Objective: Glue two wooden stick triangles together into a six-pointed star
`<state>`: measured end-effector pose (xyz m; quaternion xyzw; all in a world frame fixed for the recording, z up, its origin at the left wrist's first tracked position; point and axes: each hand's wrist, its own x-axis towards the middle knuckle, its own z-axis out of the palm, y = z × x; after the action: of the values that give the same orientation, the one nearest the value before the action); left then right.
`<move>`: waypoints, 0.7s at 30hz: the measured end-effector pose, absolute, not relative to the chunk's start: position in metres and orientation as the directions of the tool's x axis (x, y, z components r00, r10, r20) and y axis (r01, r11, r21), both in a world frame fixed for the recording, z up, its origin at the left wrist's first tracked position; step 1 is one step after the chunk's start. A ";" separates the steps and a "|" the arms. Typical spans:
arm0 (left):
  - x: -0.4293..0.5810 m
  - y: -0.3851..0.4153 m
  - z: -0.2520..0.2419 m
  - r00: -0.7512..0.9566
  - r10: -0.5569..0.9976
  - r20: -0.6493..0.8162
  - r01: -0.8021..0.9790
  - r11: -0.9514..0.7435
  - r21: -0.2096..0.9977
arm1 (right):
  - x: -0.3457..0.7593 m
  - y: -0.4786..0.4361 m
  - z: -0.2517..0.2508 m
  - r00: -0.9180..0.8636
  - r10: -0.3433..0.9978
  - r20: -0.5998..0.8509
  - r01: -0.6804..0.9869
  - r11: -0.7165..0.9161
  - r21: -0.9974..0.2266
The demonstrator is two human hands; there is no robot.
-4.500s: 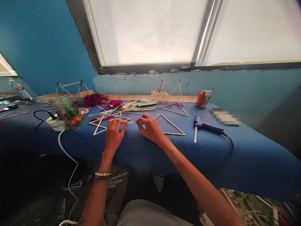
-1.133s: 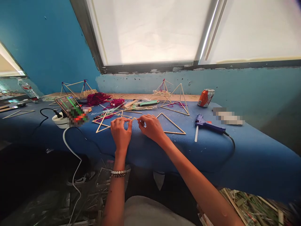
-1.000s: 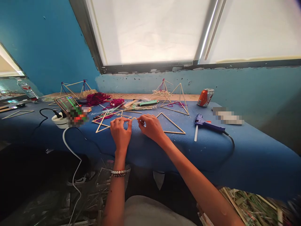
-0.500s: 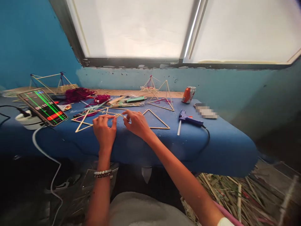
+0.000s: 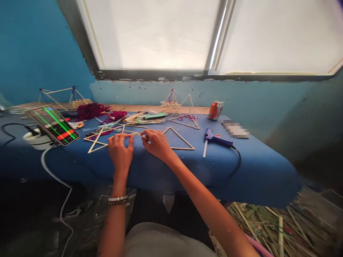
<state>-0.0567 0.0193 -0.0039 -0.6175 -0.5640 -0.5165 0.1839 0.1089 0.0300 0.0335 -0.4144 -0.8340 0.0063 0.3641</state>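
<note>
Little change: left hand and right hand still pinching one thin pale wooden stick between them, beside a flat wooden-stick triangle on the blue padded bench.

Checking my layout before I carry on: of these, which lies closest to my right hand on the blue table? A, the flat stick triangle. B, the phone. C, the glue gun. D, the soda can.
A. The flat stick triangle lies just beyond the right hand, while the glue gun sits farther to the right.
</note>
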 end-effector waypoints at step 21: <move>-0.056 0.015 -0.007 -0.156 0.507 0.848 0.870 -0.336 0.362 | 0.110 0.035 0.028 -0.227 0.699 0.678 0.485 0.685 -0.544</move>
<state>-0.0562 0.0153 -0.0072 -0.6262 -0.5496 -0.5254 0.1724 0.1101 0.0347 0.0284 -0.3816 -0.7757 0.1091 0.4907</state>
